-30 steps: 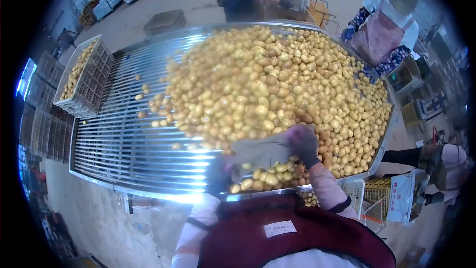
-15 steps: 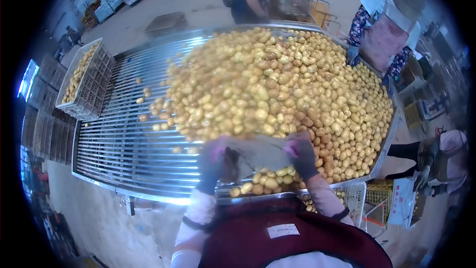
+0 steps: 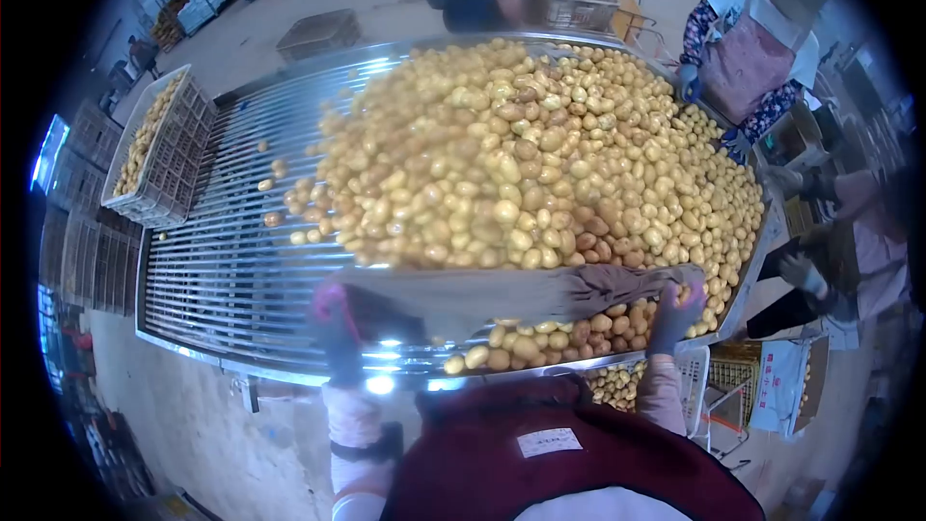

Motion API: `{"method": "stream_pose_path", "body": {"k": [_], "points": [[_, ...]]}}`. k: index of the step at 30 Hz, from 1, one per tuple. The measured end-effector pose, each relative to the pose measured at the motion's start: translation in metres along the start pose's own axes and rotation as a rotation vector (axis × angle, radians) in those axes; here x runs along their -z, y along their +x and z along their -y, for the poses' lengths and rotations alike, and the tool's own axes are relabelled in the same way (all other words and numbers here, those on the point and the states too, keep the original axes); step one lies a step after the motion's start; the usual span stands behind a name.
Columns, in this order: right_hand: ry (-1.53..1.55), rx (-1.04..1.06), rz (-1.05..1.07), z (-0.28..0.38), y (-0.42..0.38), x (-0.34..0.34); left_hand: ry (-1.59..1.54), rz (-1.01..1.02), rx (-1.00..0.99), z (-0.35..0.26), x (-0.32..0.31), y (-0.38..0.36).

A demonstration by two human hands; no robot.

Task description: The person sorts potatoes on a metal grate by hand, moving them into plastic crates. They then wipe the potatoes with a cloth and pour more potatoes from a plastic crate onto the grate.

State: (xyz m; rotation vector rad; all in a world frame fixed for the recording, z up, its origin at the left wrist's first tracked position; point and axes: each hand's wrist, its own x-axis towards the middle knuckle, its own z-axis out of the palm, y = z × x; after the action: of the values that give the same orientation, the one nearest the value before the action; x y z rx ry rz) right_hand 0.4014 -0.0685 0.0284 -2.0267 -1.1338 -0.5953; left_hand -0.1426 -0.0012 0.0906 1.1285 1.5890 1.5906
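Gloved left hand (image 3: 337, 330), at eight o'clock, and right hand (image 3: 673, 316), at four, have fingers clamped on the cloth (image 3: 473, 293); this wide grip apparently spreads it across the potatoes' six-o'clock side.

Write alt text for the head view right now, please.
The gloved left hand and right hand hold a grey-brown cloth out between them above a slatted metal table heaped with potatoes. A filled crate stands at the table's left end.
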Motion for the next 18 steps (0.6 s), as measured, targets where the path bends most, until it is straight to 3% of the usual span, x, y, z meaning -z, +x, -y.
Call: {"method": "stream_pose_path", "body": {"k": [2, 4, 6, 9, 12, 13, 15, 17, 18], "points": [[0.489, -0.093, 0.234, 0.042, 0.0, -0.008, -0.043, 0.035, -0.052, -0.008, -0.01, 0.0], [0.404, 0.179, 0.609, 0.072, 0.006, -0.018, -0.12, 0.069, -0.178, -0.015, -0.01, 0.008], [0.346, 0.457, 0.788, 0.089, 0.003, -0.042, -0.116, 0.023, -0.306, -0.031, -0.008, 0.017], [0.204, 0.424, 1.103, 0.115, 0.018, -0.029, -0.02, -0.1, -0.525, -0.082, 0.008, 0.03], [0.553, 0.399, 0.802, 0.108, 0.028, -0.013, 0.012, -0.201, -0.674, -0.118, 0.028, 0.029], [0.434, 0.432, 0.811, 0.11, 0.048, 0.009, 0.166, -0.326, -0.78, -0.127, 0.037, 0.029], [0.547, 0.355, 0.406, 0.087, 0.058, 0.024, 0.387, -0.512, -0.879, -0.133, 0.054, 0.021], [0.716, 0.181, 0.333, 0.059, 0.077, 0.046, 0.702, -0.576, -1.045, -0.128, 0.067, 0.022], [0.899, -0.034, 0.318, 0.052, 0.08, 0.047, 0.881, -0.566, -1.154, -0.129, 0.07, 0.024]]}}
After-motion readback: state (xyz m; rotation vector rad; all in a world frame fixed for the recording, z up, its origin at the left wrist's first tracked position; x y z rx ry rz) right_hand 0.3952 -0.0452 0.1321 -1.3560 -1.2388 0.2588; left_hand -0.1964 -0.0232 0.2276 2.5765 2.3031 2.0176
